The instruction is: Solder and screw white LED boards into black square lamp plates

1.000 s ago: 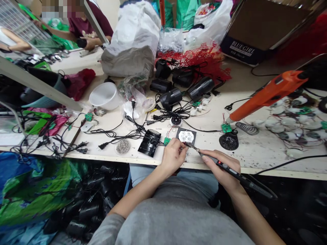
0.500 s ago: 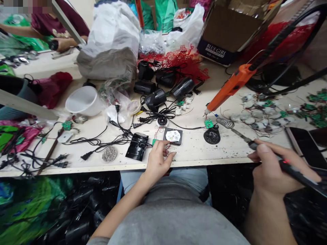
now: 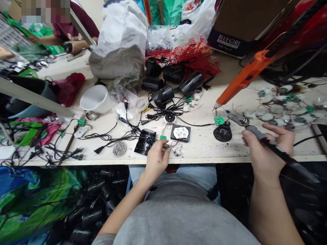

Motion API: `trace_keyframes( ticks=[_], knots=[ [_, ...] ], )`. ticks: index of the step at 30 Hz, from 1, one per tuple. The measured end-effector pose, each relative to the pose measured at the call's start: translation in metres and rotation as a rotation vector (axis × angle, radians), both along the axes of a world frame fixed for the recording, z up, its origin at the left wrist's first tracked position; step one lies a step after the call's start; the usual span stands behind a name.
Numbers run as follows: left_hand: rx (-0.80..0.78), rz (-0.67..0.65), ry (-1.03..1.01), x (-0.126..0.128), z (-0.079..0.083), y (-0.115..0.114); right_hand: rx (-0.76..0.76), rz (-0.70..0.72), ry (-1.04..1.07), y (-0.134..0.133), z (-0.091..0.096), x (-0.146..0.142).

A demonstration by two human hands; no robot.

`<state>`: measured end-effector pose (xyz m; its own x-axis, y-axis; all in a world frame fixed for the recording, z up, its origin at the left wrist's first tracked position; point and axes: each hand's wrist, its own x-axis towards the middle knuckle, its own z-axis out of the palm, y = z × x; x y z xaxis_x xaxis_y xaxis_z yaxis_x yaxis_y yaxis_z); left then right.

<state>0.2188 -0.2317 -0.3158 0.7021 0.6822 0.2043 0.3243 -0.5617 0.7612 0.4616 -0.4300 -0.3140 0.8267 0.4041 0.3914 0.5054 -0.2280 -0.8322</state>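
Note:
My right hand point(image 3: 265, 151) grips a dark soldering iron point(image 3: 281, 154) whose tip sits in the coiled spring holder point(image 3: 238, 119) on the right of the bench. My left hand point(image 3: 156, 158) rests at the front edge, fingers pinched on a small green circuit board point(image 3: 163, 138) with thin red wires. A small white part point(image 3: 178, 151) lies just right of that hand. Behind it sit a square black LED module with a white centre point(image 3: 180, 132) and a black ribbed housing point(image 3: 145, 142).
An orange hot glue gun point(image 3: 245, 80) leans over the bench at right. Black lamp bodies point(image 3: 176, 85), power cords point(image 3: 107, 136), a white bowl point(image 3: 95, 98), a tin of solder beads point(image 3: 119, 148) and piles of white and green parts point(image 3: 281, 109) crowd the table. Another person point(image 3: 71, 30) works at far left.
My right hand took the soldering iron away from the LED module to the right and set its tip into the spring holder. My left hand stayed by the green board, shifting slightly.

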Motion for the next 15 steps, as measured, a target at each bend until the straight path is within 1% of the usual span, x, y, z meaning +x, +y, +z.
trace_keyframes(
  ticks=[3,4,5,6,8,9,10,12,14,15],
  knots=[
    [-0.003,-0.031,0.055,0.004,-0.003,-0.005,-0.004,-0.110,-0.028,0.002,-0.009,-0.024],
    [0.001,-0.039,0.069,0.006,-0.003,-0.006,-0.014,-0.128,-0.033,0.006,-0.011,-0.034],
    [0.004,-0.045,0.077,0.008,-0.004,-0.007,-0.031,-0.112,-0.039,0.011,-0.013,-0.045],
    [0.007,-0.048,0.082,0.010,-0.005,-0.008,-0.053,-0.066,-0.047,0.017,-0.015,-0.057],
    [0.008,-0.048,0.084,0.012,-0.006,-0.008,-0.143,0.168,-0.108,0.034,-0.021,-0.080],
    [0.007,-0.047,0.083,0.013,-0.006,-0.008,-0.177,0.267,-0.169,0.044,-0.023,-0.090],
    [0.005,-0.047,0.081,0.012,-0.006,-0.008,-0.223,0.335,-0.232,0.053,-0.027,-0.099],
    [0.002,-0.046,0.066,0.009,-0.007,-0.006,-0.314,0.420,-0.310,0.071,-0.032,-0.113],
    [0.011,-0.035,0.039,0.003,-0.006,-0.004,-0.357,0.453,-0.336,0.083,-0.034,-0.120],
    [0.020,-0.025,0.024,0.000,-0.006,-0.002,-0.363,0.466,-0.342,0.086,-0.032,-0.122]
  ],
)
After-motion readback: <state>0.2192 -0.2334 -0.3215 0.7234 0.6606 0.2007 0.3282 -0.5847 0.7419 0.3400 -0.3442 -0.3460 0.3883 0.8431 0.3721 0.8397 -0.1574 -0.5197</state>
